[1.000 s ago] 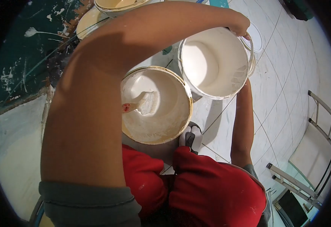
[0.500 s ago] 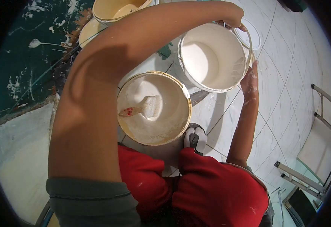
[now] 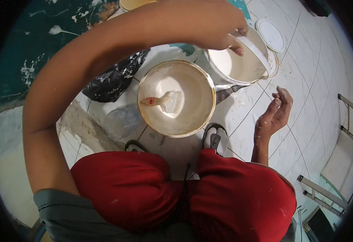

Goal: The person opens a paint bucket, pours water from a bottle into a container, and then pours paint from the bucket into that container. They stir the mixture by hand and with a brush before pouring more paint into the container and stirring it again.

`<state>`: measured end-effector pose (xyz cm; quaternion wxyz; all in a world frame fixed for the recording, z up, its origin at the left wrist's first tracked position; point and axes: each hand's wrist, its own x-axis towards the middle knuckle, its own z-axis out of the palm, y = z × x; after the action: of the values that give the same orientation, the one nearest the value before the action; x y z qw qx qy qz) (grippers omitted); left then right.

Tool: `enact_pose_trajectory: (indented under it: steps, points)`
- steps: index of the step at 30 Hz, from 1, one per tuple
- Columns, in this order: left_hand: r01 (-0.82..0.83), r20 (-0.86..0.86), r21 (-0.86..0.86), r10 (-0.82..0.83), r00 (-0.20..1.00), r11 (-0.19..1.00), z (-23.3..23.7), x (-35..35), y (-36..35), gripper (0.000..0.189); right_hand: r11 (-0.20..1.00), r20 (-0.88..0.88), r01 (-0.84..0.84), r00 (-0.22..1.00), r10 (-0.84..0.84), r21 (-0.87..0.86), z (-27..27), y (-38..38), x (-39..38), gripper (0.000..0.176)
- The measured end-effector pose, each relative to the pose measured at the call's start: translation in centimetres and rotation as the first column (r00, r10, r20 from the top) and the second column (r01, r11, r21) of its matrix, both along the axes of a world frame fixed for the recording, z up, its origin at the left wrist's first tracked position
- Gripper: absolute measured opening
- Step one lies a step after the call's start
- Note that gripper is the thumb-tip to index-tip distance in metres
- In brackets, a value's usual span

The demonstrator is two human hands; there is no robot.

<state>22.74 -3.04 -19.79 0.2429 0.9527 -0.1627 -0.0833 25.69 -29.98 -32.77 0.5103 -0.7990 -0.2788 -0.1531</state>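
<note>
My left hand [image 3: 236, 39] reaches across from the left, its fingers closed around the handle [image 3: 256, 54] of a white bucket [image 3: 247, 66]. White paint [image 3: 221, 61] lies in the bottom of that bucket. Lower right of it, my right hand [image 3: 274, 113] hovers over the floor, fingers loosely bent and apart, holding nothing; pale paint specks mark its skin. Nearer my feet stands a second bucket [image 3: 198, 107], its rim stained yellowish. Inside it rests a paintbrush [image 3: 172, 102] with white-coated bristles and a red mark on its handle.
A white lid [image 3: 270, 35] lies beyond the held bucket. A black plastic bag [image 3: 114, 80] and a clear plastic bag [image 3: 122, 121] sit left of the nearer bucket. Paint-splashed dark green sheeting [image 3: 15, 52] covers the left; ladder parts [image 3: 321, 193] stand at the right.
My right hand has let go of the white bucket and drawn back towards me. The bucket has shifted away to the upper right, its handle still in my left hand. The view has shifted too.
</note>
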Motion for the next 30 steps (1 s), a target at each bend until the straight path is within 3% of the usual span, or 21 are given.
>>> enact_pose_trajectory:
  steps: [2,3,4,6,7,8,9,10,12,16,21,26,29,30]
  points:
    - [-0.067,0.135,-0.112,0.082,0.987,0.991,-0.3,-2.9,0.1,0.033,0.999,0.08,-0.048,0.996,0.046,0.024,-0.1,0.2,-1.3,0.02]
    - [-0.192,0.092,-0.037,0.194,0.977,0.981,0.1,-4.2,0.2,0.048,0.994,0.107,-0.106,0.989,0.105,0.004,-0.4,0.1,-1.9,0.021]
    - [-0.198,0.089,-0.031,0.2,0.976,0.98,-0.9,-5.3,0.5,0.048,0.987,0.135,-0.162,0.977,0.163,-0.018,-0.7,0.1,-2.5,0.021]
    - [-0.429,0.397,0.136,0.348,0.849,0.893,-4.3,-7.4,0.8,0.021,0.987,0.124,-0.163,0.979,0.163,-0.009,-1.2,0.0,-3.0,0.022]
    - [-0.427,0.397,0.139,0.344,0.851,0.893,-4.4,-8.7,0.7,0.021,0.988,0.109,-0.143,0.983,0.148,-0.052,-1.3,-0.2,-3.1,0.021]
    - [-0.316,0.086,0.239,0.304,0.949,0.918,-4.3,-10.4,0.5,0.018,0.988,0.096,-0.124,0.987,0.133,-0.093,-1.4,-0.4,-3.0,0.021]
    - [-0.176,-0.24,0.304,0.254,0.937,0.936,-4.2,-11.8,-0.1,0.016,0.993,0.086,-0.101,0.991,0.106,-0.054,-1.6,-0.5,-3.0,0.021]
    - [-0.178,-0.234,0.317,0.258,0.937,0.932,-4.6,-12.3,-0.6,0.016,0.994,0.091,-0.102,0.99,0.105,-0.04,-1.9,-0.4,-2.5,0.021]
    - [-0.037,0.02,0.356,0.032,0.999,0.934,-6.0,-13.7,-1.5,0.011,0.99,0.096,-0.129,0.986,0.133,-0.054,-1.9,-0.7,-2.6,0.02]
    - [0.072,0.023,0.471,-0.093,0.995,0.879,-8.9,-13.5,-3.0,0.009,0.995,0.095,-0.098,0.99,0.101,-0.036,-1.2,-0.5,-3.1,0.022]
    - [0.256,-0.321,0.586,-0.069,0.945,0.769,-10.6,-12.5,-3.9,0.018,0.996,0.107,-0.09,0.99,0.091,-0.014,-0.7,-0.4,-3.6,0.022]
    - [0.271,-0.352,0.601,-0.055,0.934,0.752,-11.0,-12.2,-3.7,0.022,0.985,0.162,-0.173,0.972,0.169,0.009,1.1,0.6,-3.5,0.023]
    - [0.228,-0.332,0.58,-0.029,0.943,0.782,-10.1,-12.1,-3.7,0.028,0.944,0.407,-0.319,0.854,0.324,-0.08,3.5,1.9,-2.7,0.026]
    - [0.194,-0.313,0.561,-0.011,0.95,0.805,-9.6,-12.0,-3.7,0.032,0.943,0.408,-0.321,0.853,0.326,-0.083,4.8,2.5,-2.4,0.026]
